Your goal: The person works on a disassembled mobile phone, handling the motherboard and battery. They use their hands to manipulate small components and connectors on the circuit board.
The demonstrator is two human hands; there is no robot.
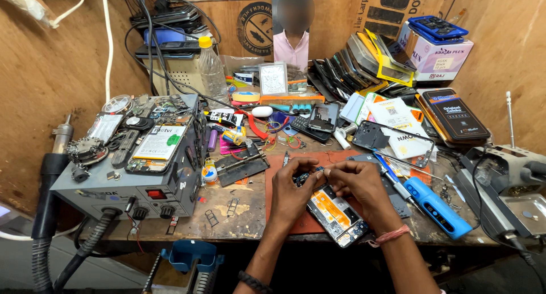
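An opened phone (336,213) with its back off lies tilted on a red mat (277,170) in front of me; an orange battery shows inside it. My left hand (292,187) and my right hand (357,183) meet at the phone's upper end, fingertips pinched on a small dark part (304,176) there. What exactly the fingertips grip is too small to tell. A red thread is tied around my right wrist and a dark band around my left forearm.
A grey rework station (151,183) piled with phone parts stands at the left, its hose hanging off the bench edge. A blue electric screwdriver (437,207) lies right of my hands. Phone cases, boxes (438,55), a plastic bottle (211,66) and cables crowd the back.
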